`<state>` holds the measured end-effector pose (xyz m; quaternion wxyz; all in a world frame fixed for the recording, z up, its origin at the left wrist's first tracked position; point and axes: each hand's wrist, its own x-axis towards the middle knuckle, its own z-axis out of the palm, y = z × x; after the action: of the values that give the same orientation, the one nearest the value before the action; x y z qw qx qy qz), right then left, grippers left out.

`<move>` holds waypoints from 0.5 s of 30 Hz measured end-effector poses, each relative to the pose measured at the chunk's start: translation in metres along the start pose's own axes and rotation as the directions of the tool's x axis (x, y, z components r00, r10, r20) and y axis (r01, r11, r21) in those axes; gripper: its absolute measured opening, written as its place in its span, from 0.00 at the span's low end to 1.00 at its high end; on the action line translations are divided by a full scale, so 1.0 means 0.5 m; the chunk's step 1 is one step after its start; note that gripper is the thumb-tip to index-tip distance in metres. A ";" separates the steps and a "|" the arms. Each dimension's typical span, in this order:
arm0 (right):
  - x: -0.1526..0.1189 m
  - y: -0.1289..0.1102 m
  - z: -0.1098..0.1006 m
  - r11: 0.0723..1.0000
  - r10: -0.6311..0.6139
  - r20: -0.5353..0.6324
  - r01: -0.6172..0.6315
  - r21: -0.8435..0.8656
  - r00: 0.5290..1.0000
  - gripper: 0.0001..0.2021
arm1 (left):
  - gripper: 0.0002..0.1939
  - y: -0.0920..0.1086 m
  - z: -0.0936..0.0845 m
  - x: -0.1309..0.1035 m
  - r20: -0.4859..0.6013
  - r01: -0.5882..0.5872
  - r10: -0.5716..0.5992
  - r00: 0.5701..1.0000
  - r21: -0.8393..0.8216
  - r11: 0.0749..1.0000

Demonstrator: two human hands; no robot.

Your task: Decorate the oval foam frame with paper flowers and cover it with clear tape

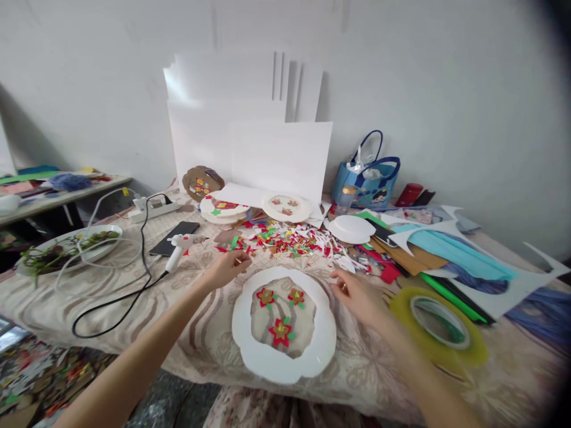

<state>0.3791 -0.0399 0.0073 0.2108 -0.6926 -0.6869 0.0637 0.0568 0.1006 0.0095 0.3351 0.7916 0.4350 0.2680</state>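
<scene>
A white scalloped ring point(327, 326) lies flat on the patterned tablecloth in front of me, with three red and gold paper flowers point(280, 331) and green leaves on its see-through middle. My left hand point(229, 267) is just beyond the ring's upper left edge, fingers curled; whether anything small is between them I cannot make out. My right hand point(353, 292) hovers by the ring's upper right edge, its fingers bent and thumb side partly seen. Neither hand visibly touches the ring. Paper scraps point(294, 239) in red, white and green lie beyond both hands.
A glue gun point(178, 251) with a black cable and a plate of grapes point(91, 246) are at left. A large tape roll point(439, 330) is at right, near coloured sheets point(464, 252). Behind are finished rings point(286, 207), white boards point(276, 157) and a blue bag point(368, 183).
</scene>
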 end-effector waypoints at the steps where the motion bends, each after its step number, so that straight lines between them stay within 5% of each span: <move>1: 0.010 -0.007 0.003 0.999 -0.018 0.030 0.017 0.027 0.999 0.10 | 0.13 0.005 -0.001 -0.006 0.005 0.012 -0.012 1.000 0.005 1.000; 9: 0.021 -0.019 0.037 0.992 -0.018 0.036 0.013 0.123 0.999 0.12 | 0.15 0.020 0.013 -0.077 0.050 0.089 -0.088 0.995 -0.032 0.995; 15: 0.014 -0.011 0.049 0.981 0.029 -0.015 -0.026 0.192 0.999 0.12 | 0.18 0.007 0.041 -0.089 0.033 0.090 -0.088 0.996 -0.094 0.991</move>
<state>0.3652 -0.0282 -0.0113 0.2817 -0.6790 -0.6661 0.1264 0.0522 0.0543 -0.0067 0.3904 0.7582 0.4517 0.2620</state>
